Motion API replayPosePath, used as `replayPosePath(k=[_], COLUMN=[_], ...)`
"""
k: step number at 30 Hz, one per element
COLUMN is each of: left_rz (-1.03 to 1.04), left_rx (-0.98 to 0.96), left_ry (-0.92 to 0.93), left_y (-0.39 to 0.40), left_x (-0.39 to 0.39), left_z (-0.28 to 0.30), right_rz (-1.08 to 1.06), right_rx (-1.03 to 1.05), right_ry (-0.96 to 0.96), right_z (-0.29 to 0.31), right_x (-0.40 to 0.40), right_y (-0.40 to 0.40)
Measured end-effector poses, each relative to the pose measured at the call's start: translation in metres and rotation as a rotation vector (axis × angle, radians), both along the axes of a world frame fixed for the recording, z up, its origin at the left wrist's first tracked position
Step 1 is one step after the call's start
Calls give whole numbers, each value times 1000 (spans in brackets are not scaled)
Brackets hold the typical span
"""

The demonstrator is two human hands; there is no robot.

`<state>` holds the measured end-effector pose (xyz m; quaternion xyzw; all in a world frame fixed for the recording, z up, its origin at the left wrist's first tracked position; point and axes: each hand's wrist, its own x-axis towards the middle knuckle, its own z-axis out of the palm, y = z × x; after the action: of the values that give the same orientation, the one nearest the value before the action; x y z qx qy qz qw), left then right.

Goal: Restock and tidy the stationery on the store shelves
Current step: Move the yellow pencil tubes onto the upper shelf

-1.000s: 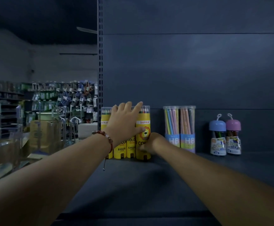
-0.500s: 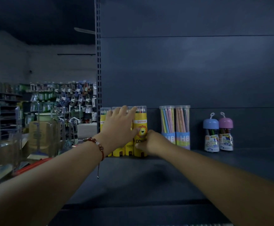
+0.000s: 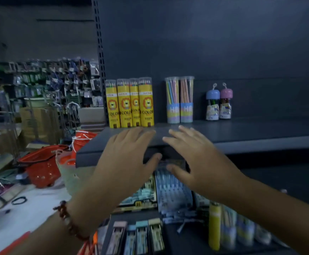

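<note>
Several yellow colour-pencil tubes (image 3: 129, 103) stand in a tight row at the left end of the dark shelf (image 3: 242, 133). To their right stand two clear HB pencil tubes (image 3: 179, 100), then two small capped bottles (image 3: 218, 102). My left hand (image 3: 126, 157), with a bead bracelet on its wrist, hovers in front of the shelf edge with fingers spread and holds nothing. My right hand (image 3: 194, 153) hovers beside it, fingers straight, also holding nothing. Both hands are below and in front of the tubes, apart from them.
Lower shelves carry packed stationery (image 3: 170, 192) and more tubes (image 3: 229, 229). Red shopping baskets (image 3: 41, 162) and a pale basket (image 3: 67, 173) sit on the floor at left. Cardboard boxes (image 3: 37, 122) and hanging racks (image 3: 58, 78) fill the background.
Both hands have let go of the yellow tubes and drawn back toward me, below the shelf edge. The tubes now stand uncovered in a row. The view tilted down.
</note>
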<state>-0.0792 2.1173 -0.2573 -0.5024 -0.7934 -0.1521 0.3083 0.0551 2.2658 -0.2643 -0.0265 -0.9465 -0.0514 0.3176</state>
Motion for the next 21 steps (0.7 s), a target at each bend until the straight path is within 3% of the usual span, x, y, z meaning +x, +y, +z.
replayPosePath(k=[6, 10, 16, 17, 21], left_rz=[-20, -42, -22, -31, -77], left_rx=[-49, -147, -321, -322, -327], left_ry=[-1, -148, -309, -328, -395], left_y=[-6, 5, 27, 30, 37], left_x=[33, 41, 51, 52, 58], left_z=[-80, -131, -202, -213, -247], right_rz=[-90, -325, -456, -457, -231], right_rx=[-57, -108, -90, -108, -194], right_ry=[-110, -271, -388, -374, 47], right_z=[-73, -113, -161, -168, -197], right_x=[36, 39, 41, 40, 45], right_y=[29, 63, 82, 84, 89])
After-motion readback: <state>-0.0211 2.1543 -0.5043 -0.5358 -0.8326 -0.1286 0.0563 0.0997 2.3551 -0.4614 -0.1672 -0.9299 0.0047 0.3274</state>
